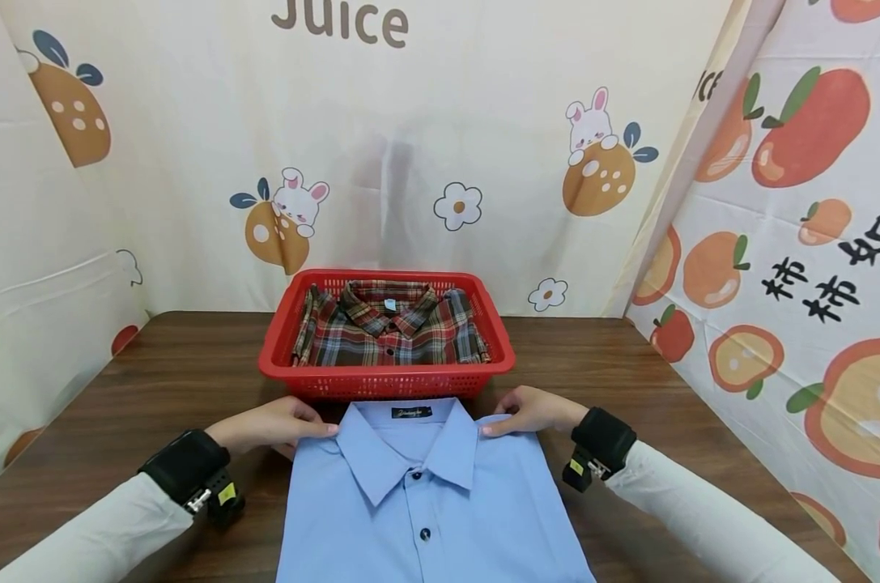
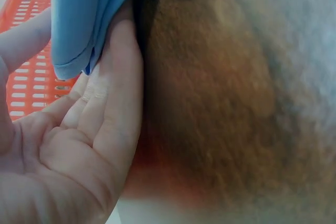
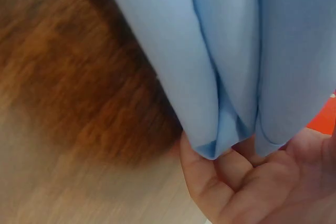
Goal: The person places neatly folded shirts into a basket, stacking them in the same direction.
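Observation:
A light blue button-up shirt (image 1: 381, 494) with a pointed collar and dark buttons lies toward the front edge in the head view, its sides folded in. My left hand (image 1: 282, 425) pinches its left shoulder, thumb on top and fingers underneath. At the opposite shoulder my right hand (image 1: 534, 411) grips the cloth in the same way. In the left wrist view the folded shirt edge (image 2: 76, 30) sits between thumb and fingers. Several folded layers of the shirt (image 3: 231, 66) hang over the curled fingers (image 3: 202, 174) in the right wrist view.
Just beyond the collar stands a red plastic basket (image 1: 388, 379) with perforated sides. Inside it lies a folded plaid shirt (image 1: 363, 344), collar up. Both are on a brown wooden table (image 1: 214, 356), with printed curtains (image 1: 440, 146) behind and at the sides.

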### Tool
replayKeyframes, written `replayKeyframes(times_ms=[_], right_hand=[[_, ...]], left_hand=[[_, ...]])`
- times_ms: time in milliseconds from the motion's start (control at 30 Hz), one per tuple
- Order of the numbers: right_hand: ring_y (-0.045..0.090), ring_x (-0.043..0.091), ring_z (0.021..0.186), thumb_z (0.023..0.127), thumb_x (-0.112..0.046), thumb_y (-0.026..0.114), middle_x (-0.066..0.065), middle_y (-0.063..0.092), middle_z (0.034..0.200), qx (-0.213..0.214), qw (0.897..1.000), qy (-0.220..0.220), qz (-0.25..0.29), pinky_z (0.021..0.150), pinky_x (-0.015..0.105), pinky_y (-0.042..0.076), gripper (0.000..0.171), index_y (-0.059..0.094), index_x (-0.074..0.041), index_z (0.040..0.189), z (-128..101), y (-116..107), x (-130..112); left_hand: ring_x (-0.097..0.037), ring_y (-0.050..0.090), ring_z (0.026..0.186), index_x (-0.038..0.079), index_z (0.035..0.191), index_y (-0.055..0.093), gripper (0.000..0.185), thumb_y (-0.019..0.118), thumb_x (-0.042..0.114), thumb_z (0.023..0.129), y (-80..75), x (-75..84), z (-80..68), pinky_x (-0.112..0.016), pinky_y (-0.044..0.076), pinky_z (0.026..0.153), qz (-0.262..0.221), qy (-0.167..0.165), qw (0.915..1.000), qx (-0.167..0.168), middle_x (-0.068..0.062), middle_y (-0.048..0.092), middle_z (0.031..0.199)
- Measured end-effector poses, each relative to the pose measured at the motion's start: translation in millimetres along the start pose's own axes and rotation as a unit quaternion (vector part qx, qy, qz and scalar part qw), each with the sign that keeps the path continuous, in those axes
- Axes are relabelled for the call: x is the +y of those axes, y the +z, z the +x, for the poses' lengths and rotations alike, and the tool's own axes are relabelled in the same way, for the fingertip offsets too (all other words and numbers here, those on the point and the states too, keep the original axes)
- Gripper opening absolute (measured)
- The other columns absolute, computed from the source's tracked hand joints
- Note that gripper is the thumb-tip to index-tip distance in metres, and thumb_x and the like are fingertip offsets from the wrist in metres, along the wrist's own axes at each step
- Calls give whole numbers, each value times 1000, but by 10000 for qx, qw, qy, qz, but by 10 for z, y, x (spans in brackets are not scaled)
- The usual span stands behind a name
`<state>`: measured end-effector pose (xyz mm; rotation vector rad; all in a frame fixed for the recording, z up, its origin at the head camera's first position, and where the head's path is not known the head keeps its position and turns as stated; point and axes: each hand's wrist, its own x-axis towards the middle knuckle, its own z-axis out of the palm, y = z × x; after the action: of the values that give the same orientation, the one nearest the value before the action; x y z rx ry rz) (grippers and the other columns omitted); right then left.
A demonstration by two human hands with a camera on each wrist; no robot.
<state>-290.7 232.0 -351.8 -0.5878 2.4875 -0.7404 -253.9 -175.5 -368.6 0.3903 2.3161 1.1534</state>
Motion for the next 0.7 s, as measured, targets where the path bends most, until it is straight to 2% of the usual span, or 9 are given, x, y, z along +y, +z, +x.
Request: replayKeyframes(times_ms=[267,433,600,700], right_hand=[[56,12,75,81,-49,72,-3,65,75,338,9980,536,84,68,26,43,38,73,-11,90,-48,29,15],[56,14,80,81,-49,72,-2,65,81,554,9925,1035,326,72,27,44,41,73,-10,95,-105,65,9],[56,15,80,82,-47,72,0,63,81,715,9862,1280,767,70,27,43,43,70,-7,99,-158,84,43],[55,16,80,83,-47,71,0,62,79,810,9831,1413,838,70,28,42,43,69,-7,98,-198,98,48]], left_hand=[[-15,68,83,-6,113,63,48,55,38,96,-26,-45,-55,-41,59,84,-781,-93,9966,-262,-3,71,93],[-17,71,85,-8,115,62,49,54,38,97,-6,-74,-95,-40,59,82,-1168,-216,9921,-405,-4,73,95],[-17,72,84,-7,114,62,49,54,38,97,12,-81,-127,-38,60,81,-1379,-254,9885,-566,-4,73,94],[-16,72,84,-7,115,61,49,54,39,98,14,-79,-145,-38,60,81,-1443,-276,9871,-641,-3,73,93]])
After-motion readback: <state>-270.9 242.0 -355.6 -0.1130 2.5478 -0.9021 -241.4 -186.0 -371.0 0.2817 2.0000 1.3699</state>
